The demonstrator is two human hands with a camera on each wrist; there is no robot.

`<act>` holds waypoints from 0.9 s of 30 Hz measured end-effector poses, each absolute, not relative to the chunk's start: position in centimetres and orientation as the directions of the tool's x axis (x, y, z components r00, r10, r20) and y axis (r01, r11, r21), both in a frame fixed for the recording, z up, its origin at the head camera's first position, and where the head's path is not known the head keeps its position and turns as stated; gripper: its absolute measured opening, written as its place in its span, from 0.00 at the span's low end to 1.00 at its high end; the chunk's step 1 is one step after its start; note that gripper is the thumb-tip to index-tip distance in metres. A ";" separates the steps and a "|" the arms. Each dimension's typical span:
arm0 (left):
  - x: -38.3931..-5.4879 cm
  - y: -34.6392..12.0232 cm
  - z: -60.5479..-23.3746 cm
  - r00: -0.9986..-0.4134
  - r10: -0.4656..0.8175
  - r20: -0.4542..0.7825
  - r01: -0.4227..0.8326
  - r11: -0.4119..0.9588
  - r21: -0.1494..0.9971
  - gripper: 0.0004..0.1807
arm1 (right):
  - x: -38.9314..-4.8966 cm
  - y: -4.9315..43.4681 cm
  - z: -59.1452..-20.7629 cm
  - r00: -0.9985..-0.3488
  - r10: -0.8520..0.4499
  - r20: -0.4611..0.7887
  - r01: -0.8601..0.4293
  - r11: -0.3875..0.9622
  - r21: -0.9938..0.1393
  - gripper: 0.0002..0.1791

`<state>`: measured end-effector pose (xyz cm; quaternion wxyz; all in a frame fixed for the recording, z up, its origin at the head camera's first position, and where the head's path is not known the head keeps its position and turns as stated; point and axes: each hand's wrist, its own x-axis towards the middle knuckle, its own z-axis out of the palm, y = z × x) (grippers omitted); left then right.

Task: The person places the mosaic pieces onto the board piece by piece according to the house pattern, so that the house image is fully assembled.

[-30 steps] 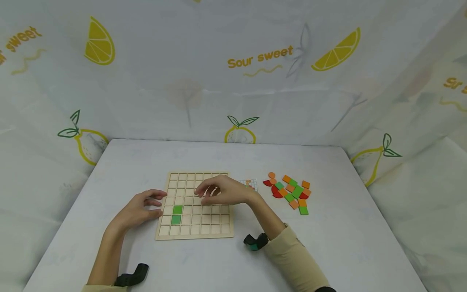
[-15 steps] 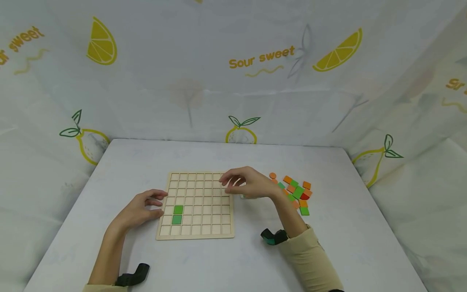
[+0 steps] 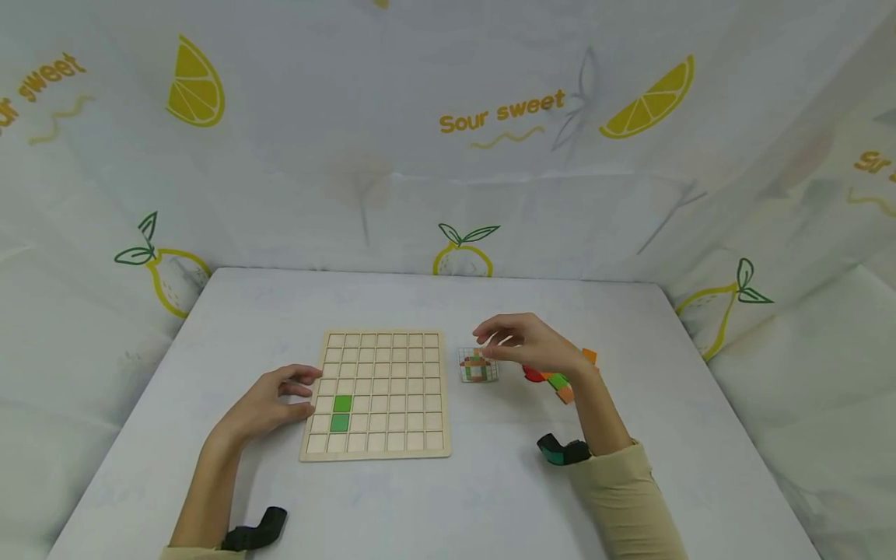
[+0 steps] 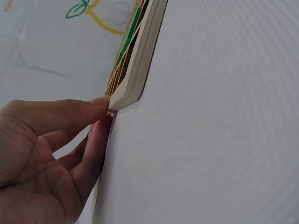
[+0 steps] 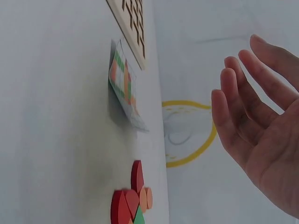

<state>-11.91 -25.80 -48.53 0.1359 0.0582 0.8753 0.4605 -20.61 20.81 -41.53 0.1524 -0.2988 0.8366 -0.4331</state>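
Observation:
A wooden grid board (image 3: 393, 445) lies flat on the table, with two green square tiles (image 3: 341, 413) in neighbouring cells of its lower left part. My left hand (image 3: 269, 404) rests against the board's left edge, thumb and fingertips touching it; the left wrist view has the thumb at the board's corner (image 4: 128, 95). Over the table right of the board hovers my right hand (image 3: 528, 342), fingers loosely bent and nothing held, as the right wrist view confirms. Beneath it lies a small pattern card (image 3: 478, 367) with a coloured grid print, slightly curled up at its edges (image 5: 124, 79).
Loose tiles in red, green and orange (image 3: 560, 381) lie right of the card, partly hidden by my right hand and forearm. Red and orange rounded pieces (image 5: 126, 205) show in the right wrist view. A lemon-printed cloth (image 3: 392, 155) hangs behind the table.
My right hand has moved right, from above the board across the card toward the loose tiles, uncovering the card. The left hand and the two green tiles keep their places.

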 end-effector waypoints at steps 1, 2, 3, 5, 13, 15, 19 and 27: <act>-11.9 -25.8 -48.5 -0.956 0.226 -0.187 -0.026 0.569 0.822 0.34 | -20.6 21.3 -41.6 -0.783 -0.622 0.002 -0.365 0.457 -0.811 0.15; -11.9 -25.8 -48.5 -0.956 0.225 -0.189 -0.029 0.568 0.823 0.34 | -20.6 21.7 -41.6 -0.791 -0.612 -0.003 -0.357 0.466 -0.810 0.16; -11.9 -25.8 -48.6 -0.956 0.225 -0.188 -0.028 0.568 0.823 0.34 | -20.6 22.1 -41.6 -0.800 -0.600 -0.011 -0.345 0.474 -0.810 0.16; -11.9 -25.8 -48.6 -0.956 0.226 -0.190 -0.030 0.567 0.823 0.34 | -20.6 23.1 -41.6 -0.817 -0.577 -0.017 -0.329 0.490 -0.807 0.16; -11.9 -25.9 -48.8 -0.956 0.220 -0.193 -0.032 0.577 0.816 0.34 | -20.9 26.9 -42.9 -0.874 -0.482 -0.053 -0.256 0.551 -0.794 0.19; -12.0 -25.9 -48.8 -0.956 0.221 -0.191 -0.029 0.580 0.814 0.34 | -21.1 27.6 -43.3 -0.882 -0.468 -0.060 -0.244 0.562 -0.790 0.18; -12.0 -25.9 -48.7 -0.956 0.225 -0.189 -0.023 0.583 0.812 0.34 | -21.6 29.0 -44.2 -0.878 -0.474 -0.067 -0.241 0.558 -0.794 0.18; -12.0 -26.0 -48.6 -0.954 0.225 -0.198 -0.031 0.583 0.812 0.34 | -22.4 30.6 -46.0 -0.878 -0.453 -0.155 -0.153 0.573 -0.805 0.15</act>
